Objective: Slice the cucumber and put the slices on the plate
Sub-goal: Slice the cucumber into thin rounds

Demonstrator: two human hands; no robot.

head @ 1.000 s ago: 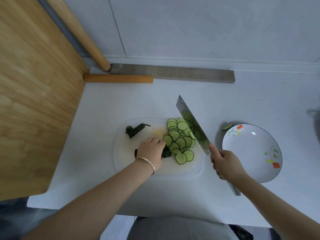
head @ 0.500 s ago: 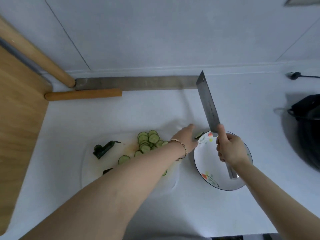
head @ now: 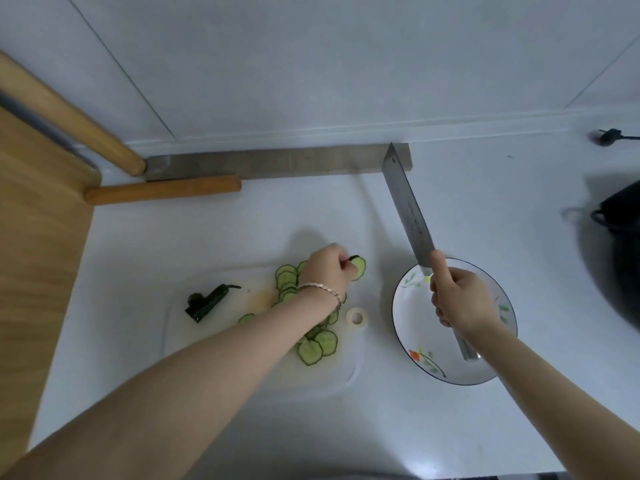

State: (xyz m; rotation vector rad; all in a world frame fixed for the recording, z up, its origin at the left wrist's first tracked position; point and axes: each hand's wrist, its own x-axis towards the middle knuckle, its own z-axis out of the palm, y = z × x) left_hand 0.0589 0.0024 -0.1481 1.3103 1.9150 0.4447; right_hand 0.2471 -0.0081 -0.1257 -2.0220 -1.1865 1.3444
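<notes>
A round green cucumber slice (head: 358, 267) is pinched by the left hand (head: 327, 271) beside the heaped slices (head: 317, 346) on the translucent cutting board (head: 214, 351). The white blue-rimmed plate (head: 415, 317) lies to its right, under the right hand (head: 462, 299), by which a steel cleaver (head: 405, 209) is gripped.

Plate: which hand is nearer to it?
Right. The right hand grips the cleaver over the plate; the left hand pinches a cucumber slice over the cutting board, to its left.

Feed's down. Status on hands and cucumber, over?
Left hand pinches cucumber slice. Right hand grips cleaver above plate. Other slices on cutting board. Cleaver may block plate.
</notes>
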